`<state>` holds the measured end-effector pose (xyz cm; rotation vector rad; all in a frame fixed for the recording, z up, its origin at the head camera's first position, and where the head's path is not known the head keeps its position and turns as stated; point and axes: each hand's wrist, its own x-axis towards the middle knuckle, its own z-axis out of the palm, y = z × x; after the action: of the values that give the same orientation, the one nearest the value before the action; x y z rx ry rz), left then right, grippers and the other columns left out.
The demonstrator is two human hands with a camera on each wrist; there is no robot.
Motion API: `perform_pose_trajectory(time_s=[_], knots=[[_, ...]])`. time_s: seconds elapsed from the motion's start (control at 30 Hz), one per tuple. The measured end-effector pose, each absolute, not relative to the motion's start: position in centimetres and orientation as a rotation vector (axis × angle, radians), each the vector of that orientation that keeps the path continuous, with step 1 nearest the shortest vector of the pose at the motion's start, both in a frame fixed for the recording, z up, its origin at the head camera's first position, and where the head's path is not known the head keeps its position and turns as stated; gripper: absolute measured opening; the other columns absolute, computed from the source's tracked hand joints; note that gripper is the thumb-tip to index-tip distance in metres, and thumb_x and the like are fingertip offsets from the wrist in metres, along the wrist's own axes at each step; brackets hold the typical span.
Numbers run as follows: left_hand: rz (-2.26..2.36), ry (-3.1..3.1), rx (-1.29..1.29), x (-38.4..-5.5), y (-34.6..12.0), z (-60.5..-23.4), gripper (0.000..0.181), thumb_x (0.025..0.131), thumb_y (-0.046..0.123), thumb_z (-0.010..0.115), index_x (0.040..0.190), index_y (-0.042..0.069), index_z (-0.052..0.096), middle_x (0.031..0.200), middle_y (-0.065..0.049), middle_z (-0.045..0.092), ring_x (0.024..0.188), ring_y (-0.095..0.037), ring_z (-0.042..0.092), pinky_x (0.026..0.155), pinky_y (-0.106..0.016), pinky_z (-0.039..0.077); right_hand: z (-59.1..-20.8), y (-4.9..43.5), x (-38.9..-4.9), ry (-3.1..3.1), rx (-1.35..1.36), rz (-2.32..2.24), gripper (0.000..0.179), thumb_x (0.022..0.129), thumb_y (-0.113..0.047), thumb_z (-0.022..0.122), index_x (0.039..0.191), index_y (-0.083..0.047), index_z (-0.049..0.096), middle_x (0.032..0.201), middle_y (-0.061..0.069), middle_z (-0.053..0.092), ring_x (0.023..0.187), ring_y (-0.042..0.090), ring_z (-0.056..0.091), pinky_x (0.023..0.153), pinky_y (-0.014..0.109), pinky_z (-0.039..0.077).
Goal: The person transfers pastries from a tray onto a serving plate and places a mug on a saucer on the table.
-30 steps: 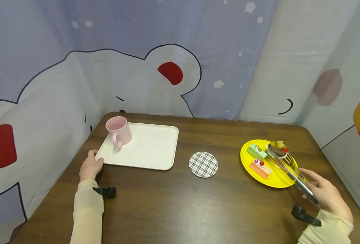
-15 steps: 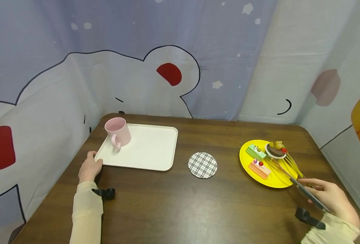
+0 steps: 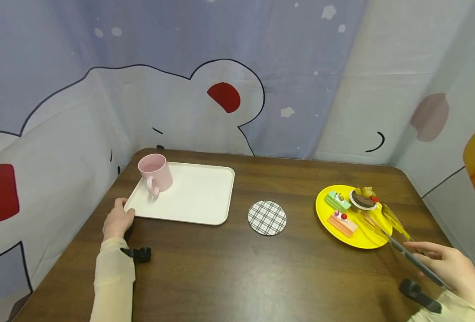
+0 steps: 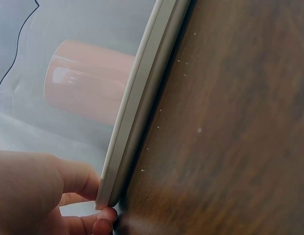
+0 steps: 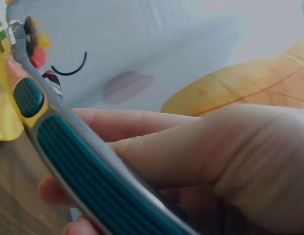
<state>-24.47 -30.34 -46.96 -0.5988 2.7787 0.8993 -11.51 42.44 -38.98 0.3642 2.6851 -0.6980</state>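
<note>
My left hand (image 3: 117, 222) pinches the near left corner of a cream tray (image 3: 198, 192). A pink mug (image 3: 159, 174) stands upright on the tray's left end. My right hand (image 3: 456, 275) holds metal tongs (image 3: 418, 264) with teal grip panels (image 5: 93, 166). The tongs' arms are spread, their tips over the yellow plate (image 3: 364, 240) on the near side of a chocolate tart (image 3: 363, 200), apparently clear of it. Also on the plate lie a green cake slice (image 3: 337, 202) and an orange cake slice (image 3: 343, 224). Some right-hand fingers are hidden behind the tongs.
A round plaid coaster (image 3: 267, 218) lies between tray and plate on the brown wooden table (image 3: 221, 277). A printed curtain (image 3: 173, 103) hangs behind the table and along both sides.
The tongs' arms, around the tart one second ago, have spread and drawn back toward the near right with my right hand. The tart sits on the plate. My left hand stays at the tray.
</note>
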Motion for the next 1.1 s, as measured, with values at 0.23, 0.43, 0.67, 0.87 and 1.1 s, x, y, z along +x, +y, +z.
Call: perform_pose_trajectory(time_s=[0.23,0.43,0.67,0.87,1.1], knots=[[0.912,2.772,-0.601,-24.4,-30.3,-46.7,0.058,0.094,0.023,0.032,0.146,0.000,0.019,0.135,-0.039,0.040,0.110,-0.051,0.050,0.084,-0.056,0.042,-38.3,42.3,-10.8,2.803,0.337,-0.668,0.058,0.099,-0.043,0.048,0.135,0.002,0.050,0.102,0.023,0.072,0.079,0.030,0.069,0.063,0.042,0.049],[0.912,2.768,-0.614,-24.4,-30.1,-46.6,0.058,0.094,0.022,0.032,0.146,0.000,0.019,0.136,-0.039,0.040,0.112,-0.051,0.049,0.085,-0.057,0.042,-38.1,41.2,-10.4,2.996,0.366,-0.679,0.045,0.100,-0.034,0.050,0.134,-0.005,0.055,0.090,0.011,0.073,0.057,0.012,0.052,0.052,0.029,0.035],[0.912,2.765,-0.613,-24.4,-30.1,-46.6,0.057,0.095,0.022,0.032,0.146,0.000,0.019,0.137,-0.039,0.039,0.114,-0.051,0.048,0.088,-0.057,0.041,-37.4,40.1,-11.0,3.108,0.333,-0.718,0.043,0.098,-0.038,0.052,0.127,-0.007,0.062,0.102,0.019,0.072,0.060,-0.010,0.047,0.054,0.024,0.037],[0.910,2.770,-0.600,-24.3,-30.1,-46.5,0.057,0.095,0.022,0.033,0.146,0.000,0.019,0.137,-0.040,0.039,0.114,-0.052,0.048,0.089,-0.058,0.041,-37.2,38.8,-11.8,3.123,0.385,-0.809,0.057,0.093,-0.052,0.054,0.127,-0.007,0.062,0.108,0.022,0.071,0.062,-0.012,0.050,0.054,0.021,0.039],[0.905,2.771,-0.597,-24.4,-30.1,-46.6,0.058,0.094,0.022,0.032,0.146,0.000,0.018,0.137,-0.040,0.039,0.115,-0.052,0.048,0.089,-0.058,0.041,-36.8,37.0,-12.8,3.113,0.387,-0.878,0.058,0.088,-0.054,0.062,0.126,-0.011,0.063,0.117,0.028,0.066,0.076,-0.007,0.048,0.056,0.023,0.038]])
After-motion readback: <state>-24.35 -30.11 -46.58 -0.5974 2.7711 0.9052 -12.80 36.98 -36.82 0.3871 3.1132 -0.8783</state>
